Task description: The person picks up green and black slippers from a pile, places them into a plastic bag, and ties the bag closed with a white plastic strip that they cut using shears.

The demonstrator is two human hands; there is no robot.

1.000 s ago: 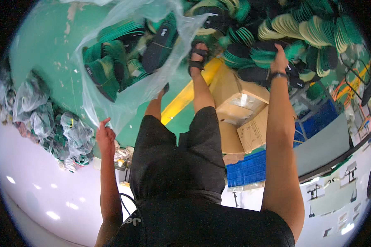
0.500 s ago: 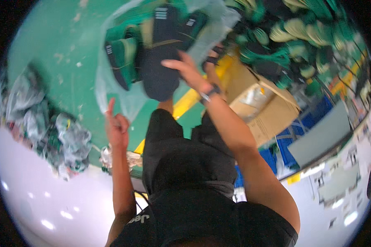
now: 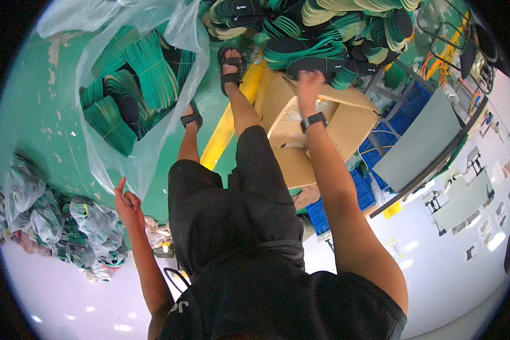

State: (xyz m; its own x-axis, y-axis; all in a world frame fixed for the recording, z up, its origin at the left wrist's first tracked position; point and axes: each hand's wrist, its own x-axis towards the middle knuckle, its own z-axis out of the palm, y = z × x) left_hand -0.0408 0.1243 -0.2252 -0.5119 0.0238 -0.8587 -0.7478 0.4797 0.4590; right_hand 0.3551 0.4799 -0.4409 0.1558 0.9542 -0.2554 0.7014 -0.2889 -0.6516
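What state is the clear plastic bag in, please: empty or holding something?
Holding something: green layered bundles lie inside the clear plastic bag.

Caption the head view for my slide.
Right hand near green bundles, left hand at the edge of a clear bag.

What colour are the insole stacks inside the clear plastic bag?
The insole stacks are mostly green, some black; head view.

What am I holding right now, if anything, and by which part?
Your left hand appears to hold the bag by its near edge. Your right hand is blurred at the insoles; whether it grips any cannot be told.
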